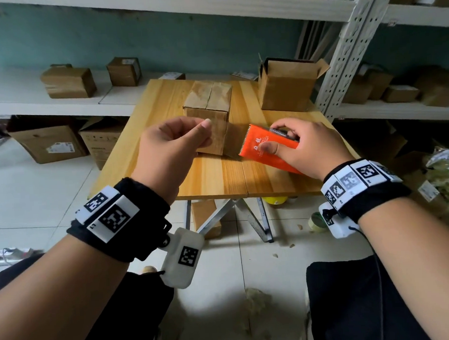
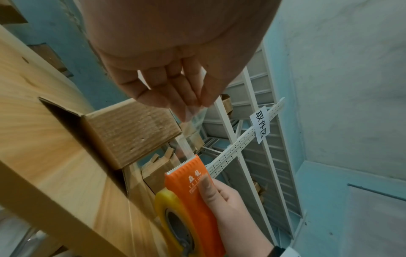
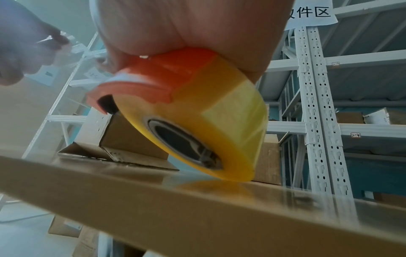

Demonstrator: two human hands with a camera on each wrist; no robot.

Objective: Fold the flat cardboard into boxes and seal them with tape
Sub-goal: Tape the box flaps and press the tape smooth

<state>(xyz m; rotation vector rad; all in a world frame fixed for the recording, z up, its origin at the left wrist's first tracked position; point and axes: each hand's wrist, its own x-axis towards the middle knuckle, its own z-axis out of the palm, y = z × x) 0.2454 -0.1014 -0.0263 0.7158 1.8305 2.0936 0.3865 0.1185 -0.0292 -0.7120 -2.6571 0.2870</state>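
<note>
A closed brown cardboard box (image 1: pixel 209 110) stands in the middle of the wooden table (image 1: pixel 213 175). My right hand (image 1: pixel 292 145) grips an orange tape dispenser (image 1: pixel 264 147) with a yellow roll (image 3: pixel 204 125), just right of the box and low over the table. My left hand (image 1: pixel 180 143) pinches the free end of the clear tape (image 2: pixel 186 139), which stretches from the dispenser's toothed blade (image 2: pixel 180 165) to my fingertips (image 2: pixel 191 106) in front of the box (image 2: pixel 131 133).
A second cardboard box (image 1: pixel 288 86) with open flaps stands at the table's back right corner. White metal shelving (image 1: pixel 342 59) with small boxes runs behind and to the right. More boxes and tape rolls lie on the tiled floor (image 1: pixel 249 259) under and beside the table.
</note>
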